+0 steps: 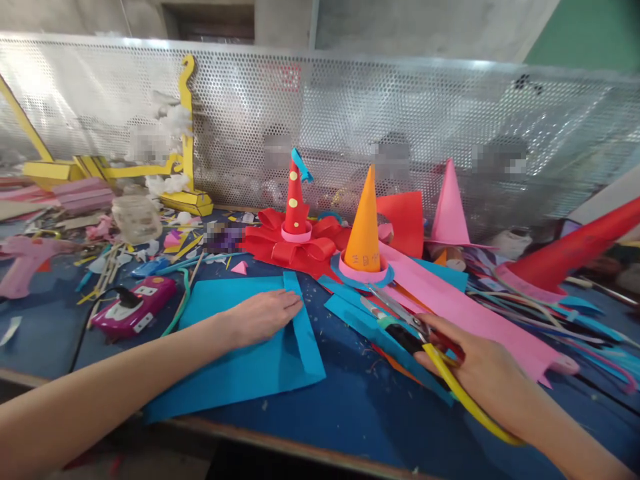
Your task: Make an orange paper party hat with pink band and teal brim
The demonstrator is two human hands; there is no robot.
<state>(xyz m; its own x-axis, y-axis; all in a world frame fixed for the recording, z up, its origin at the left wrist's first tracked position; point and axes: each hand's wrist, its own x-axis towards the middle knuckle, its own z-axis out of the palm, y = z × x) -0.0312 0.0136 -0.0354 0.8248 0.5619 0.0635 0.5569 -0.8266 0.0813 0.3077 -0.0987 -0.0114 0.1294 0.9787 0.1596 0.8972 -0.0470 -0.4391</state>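
Observation:
My left hand (265,315) lies flat on a blue sheet (220,373), its fingers reaching over a folded strip along the sheet's right side. My right hand (467,357) is closed around scissors (397,307), whose blades point up and left towards the orange cone (367,230). A utility knife (400,337) with a dark grip and a yellow curved handle or tube (470,403) lie against the same hand; how they are held is partly hidden. Blue strips (350,317) and a long pink sheet (465,313) lie beneath and beyond the scissors.
A red spotted cone (296,200) stands behind the blue sheet, with a pink cone (449,210) farther right. A purple power strip (135,310) and a pink glue gun (25,263) sit at the left. A perforated metal screen (330,113) runs along the back.

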